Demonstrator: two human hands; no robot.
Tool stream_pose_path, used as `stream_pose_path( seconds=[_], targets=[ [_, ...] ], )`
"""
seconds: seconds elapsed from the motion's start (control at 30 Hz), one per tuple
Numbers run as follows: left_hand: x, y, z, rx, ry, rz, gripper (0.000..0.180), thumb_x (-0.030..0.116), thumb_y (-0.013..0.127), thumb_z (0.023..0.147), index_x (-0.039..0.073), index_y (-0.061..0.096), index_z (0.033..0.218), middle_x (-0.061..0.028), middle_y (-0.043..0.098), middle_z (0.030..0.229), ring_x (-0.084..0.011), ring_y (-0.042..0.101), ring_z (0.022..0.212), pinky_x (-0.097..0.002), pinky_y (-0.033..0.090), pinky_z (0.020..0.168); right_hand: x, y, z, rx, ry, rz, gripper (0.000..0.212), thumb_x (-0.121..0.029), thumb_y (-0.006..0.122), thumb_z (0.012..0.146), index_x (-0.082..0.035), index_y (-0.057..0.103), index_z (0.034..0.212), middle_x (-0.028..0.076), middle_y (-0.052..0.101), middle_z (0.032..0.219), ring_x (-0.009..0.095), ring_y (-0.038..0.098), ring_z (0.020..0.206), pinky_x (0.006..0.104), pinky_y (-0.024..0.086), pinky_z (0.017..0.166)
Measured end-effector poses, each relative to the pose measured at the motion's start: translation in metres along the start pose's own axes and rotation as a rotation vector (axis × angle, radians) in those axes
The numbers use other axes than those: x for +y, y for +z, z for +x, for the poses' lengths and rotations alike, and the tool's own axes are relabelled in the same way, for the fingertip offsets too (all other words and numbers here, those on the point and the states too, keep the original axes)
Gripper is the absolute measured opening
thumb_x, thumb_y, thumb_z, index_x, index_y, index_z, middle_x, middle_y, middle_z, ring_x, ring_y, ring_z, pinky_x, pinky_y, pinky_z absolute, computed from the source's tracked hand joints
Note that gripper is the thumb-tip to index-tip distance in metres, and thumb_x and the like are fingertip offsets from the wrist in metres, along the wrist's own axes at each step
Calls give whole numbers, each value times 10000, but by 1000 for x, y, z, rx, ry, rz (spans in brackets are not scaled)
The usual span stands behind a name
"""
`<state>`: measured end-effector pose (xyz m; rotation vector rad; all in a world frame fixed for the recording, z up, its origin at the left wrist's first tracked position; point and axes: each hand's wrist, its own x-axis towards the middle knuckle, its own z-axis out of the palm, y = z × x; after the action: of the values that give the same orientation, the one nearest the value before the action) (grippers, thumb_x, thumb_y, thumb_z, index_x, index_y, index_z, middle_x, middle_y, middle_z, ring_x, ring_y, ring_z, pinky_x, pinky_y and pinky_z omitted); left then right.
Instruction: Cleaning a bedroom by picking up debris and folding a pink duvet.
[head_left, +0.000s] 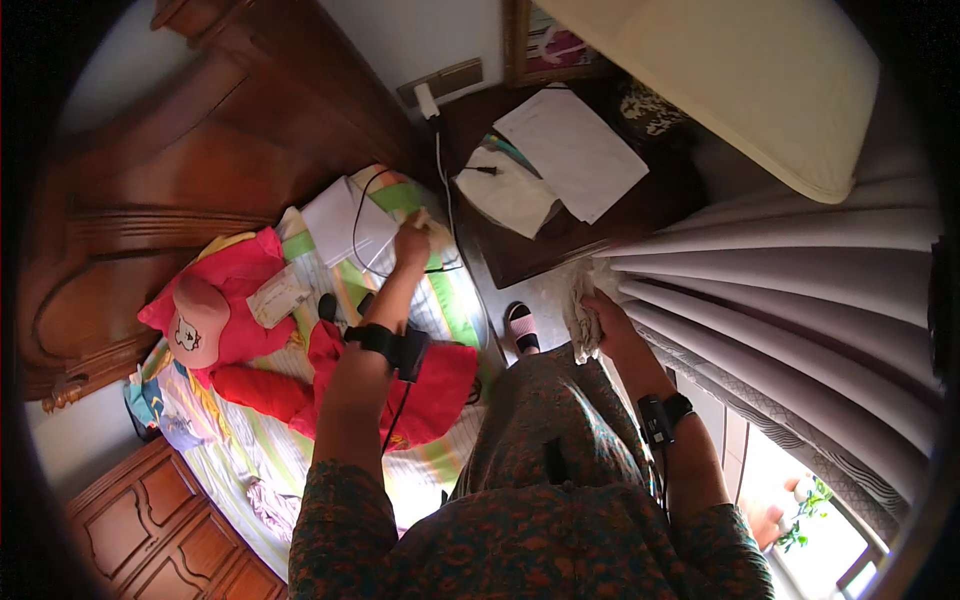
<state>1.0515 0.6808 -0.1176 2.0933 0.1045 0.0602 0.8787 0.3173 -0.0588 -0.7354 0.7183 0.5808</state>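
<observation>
My left hand [411, 245] is over the near edge of the bed, its fingers closed on something small and pale that I cannot make out. A thin black cable [357, 232] loops beside it, next to white papers [338, 218] lying on the striped bedsheet [458, 305]. On the right, my right hand [608, 322] grips a crumpled pale cloth [583, 318], which hangs between the nightstand and the curtain. Red clothing [435, 390] is spread on the bed beneath my left forearm.
The dark nightstand [520, 260] bears white sheets [578, 150] below a cream lampshade [760, 90]. A white charger [427, 100] sits in the wall socket. A pink cap [198, 325] rests by the wooden headboard [190, 180]. Grey curtains [780, 290] hang at right; one slippered foot [521, 325] shows.
</observation>
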Motion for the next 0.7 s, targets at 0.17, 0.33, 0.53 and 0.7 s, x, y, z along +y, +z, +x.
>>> stream_pose_path(
  seconds=[0.17,0.33,0.53,0.7],
  targets=[
    [109,112,-28,-293,-357,-250,217,71,458,820,97,617,965,-15,529,600,-124,509,488,-267,383,415,-10,-47,-29,109,-65,97,422,-128,504,805,-128,432,1221,51,550,962,212,558,830,388,485,706],
    [127,173,-53,-433,203,66,160,159,469,844,77,582,922,-134,599,763,-268,581,637,-350,449,552,-12,-72,-61,85,-193,233,414,-116,509,798,-93,441,1205,60,558,930,214,566,819,371,487,711],
    [180,244,-140,-704,538,354,381,412,507,825,44,593,876,-209,603,851,-374,582,792,-437,446,712,24,-136,-115,184,-327,289,375,-127,456,840,-73,417,1209,92,568,958,223,582,818,363,494,735],
    [262,280,-237,-1199,123,476,631,551,319,863,26,598,652,-189,609,701,-354,600,737,-440,444,720,81,-192,-181,368,-325,407,347,-138,519,798,-114,479,1142,79,580,913,210,585,791,368,496,706]
  ],
)
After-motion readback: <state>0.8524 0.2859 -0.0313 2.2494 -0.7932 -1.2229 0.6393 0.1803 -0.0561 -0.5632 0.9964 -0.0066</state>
